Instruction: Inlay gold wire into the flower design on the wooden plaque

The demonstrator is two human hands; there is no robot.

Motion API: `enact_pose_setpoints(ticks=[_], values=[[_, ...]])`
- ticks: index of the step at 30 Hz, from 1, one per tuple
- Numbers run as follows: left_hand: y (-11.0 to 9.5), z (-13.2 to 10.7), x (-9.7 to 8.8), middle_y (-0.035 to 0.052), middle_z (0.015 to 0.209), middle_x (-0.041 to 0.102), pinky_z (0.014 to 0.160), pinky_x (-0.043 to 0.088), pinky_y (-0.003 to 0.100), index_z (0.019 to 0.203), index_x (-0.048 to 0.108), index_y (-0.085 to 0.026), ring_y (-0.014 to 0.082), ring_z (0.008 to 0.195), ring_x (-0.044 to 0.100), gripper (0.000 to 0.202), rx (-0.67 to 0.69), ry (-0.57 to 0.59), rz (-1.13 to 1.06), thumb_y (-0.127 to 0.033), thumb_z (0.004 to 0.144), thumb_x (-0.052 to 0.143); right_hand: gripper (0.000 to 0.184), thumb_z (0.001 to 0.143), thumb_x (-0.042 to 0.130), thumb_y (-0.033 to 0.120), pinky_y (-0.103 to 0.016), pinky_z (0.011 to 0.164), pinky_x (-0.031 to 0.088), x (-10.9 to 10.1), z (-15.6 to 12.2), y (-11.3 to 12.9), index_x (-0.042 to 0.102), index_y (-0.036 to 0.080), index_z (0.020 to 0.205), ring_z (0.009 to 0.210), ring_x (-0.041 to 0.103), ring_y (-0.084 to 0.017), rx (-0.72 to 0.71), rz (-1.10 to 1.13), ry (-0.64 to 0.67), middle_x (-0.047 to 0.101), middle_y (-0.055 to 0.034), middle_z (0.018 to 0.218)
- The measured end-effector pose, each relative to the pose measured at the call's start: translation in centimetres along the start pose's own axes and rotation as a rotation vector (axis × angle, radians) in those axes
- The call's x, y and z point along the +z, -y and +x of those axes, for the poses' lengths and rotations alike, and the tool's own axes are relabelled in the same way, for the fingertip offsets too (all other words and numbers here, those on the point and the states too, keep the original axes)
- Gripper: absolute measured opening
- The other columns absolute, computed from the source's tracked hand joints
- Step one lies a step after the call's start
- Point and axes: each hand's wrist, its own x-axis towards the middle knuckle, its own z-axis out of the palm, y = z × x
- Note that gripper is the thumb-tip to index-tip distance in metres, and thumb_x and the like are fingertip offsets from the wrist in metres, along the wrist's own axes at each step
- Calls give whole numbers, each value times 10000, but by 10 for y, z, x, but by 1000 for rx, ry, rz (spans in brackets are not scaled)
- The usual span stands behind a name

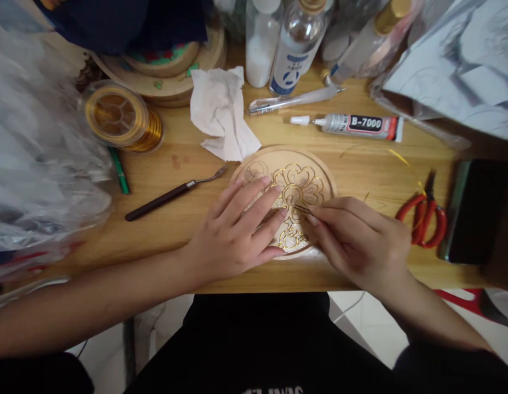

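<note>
We're looking down at the left hand (233, 235) lying open on the round wooden disc (315, 169), its fingers (254, 202) spread flat across the near-left part of the disc and gripping nothing. The right hand (356, 241) is closed in a pinch on a thin dark tool (301, 208). The tool's tip sits on the gold wire flower (299, 183), right between the two sets of fingertips.

The risk, as we judge it, is a slip. If the left hand's pressure eases, the disc could skate on the counter (175, 241) and the tip could drag wire out of line.

The glue tube (361, 124) lies well beyond the fingers and the red scissors (426, 219) off to the right.

The left palm hides part of the pattern, and we can't tell whether the tool is tweezers or a needle.
</note>
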Motion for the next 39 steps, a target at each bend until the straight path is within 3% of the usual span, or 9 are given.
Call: enact_pose_setpoints(ticks=[13, 25, 30, 34, 37, 39], values=[[-2, -2, 2, 127, 1227, 658, 1010, 533, 487, 1094, 692, -150, 312, 1207, 610, 302, 0, -31, 35, -385, 909, 651, 114, 845, 694, 120, -257, 549, 531, -2, -1, -1, 675, 113, 957, 715, 713, -158, -20, 17, 74, 753, -66, 878], [1, 2, -4, 188, 1271, 644, 980, 547, 556, 1097, 692, -132, 393, 1220, 604, 306, -39, 52, -58, -357, 891, 681, 46, 866, 683, 146, -267, 445, 449, -3, 3, 0, 660, 128, 901, 579, 674, -124, -29, -29, 113, 754, -42, 833], [1, 2, -2, 202, 1297, 626, 995, 536, 556, 1102, 687, -126, 393, 1238, 589, 322, -35, 48, -65, -367, 889, 680, 107, 836, 719, 148, -257, 482, 486, -3, 0, -2, 669, 146, 931, 619, 681, -120, -48, -40, 89, 760, -34, 869], [1, 0, -1, 182, 1304, 630, 1021, 518, 535, 1117, 679, -129, 352, 1259, 573, 326, -10, 38, -22, -371, 897, 667, 178, 831, 713, 130, -270, 627, 543, -8, 4, -9, 689, 185, 999, 736, 687, -144, 97, 192, -18, 738, -45, 885], [1, -1, -2, 146, 1274, 652, 1033, 512, 495, 1121, 677, -141, 315, 1247, 580, 298, 24, 1, 13, -343, 902, 658, 129, 833, 711, 155, -310, 605, 498, -9, 7, -21, 717, 232, 937, 672, 630, -152, 281, 270, -207, 699, -26, 781], [0, -2, -3, 122, 1235, 668, 1028, 516, 470, 1141, 668, -154, 298, 1230, 591, 288, 43, -43, 20, -309, 898, 660, 81, 849, 700, 193, -311, 568, 457, -5, 7, -30, 739, 227, 911, 651, 606, -154, 390, 338, -264, 689, -38, 744]])
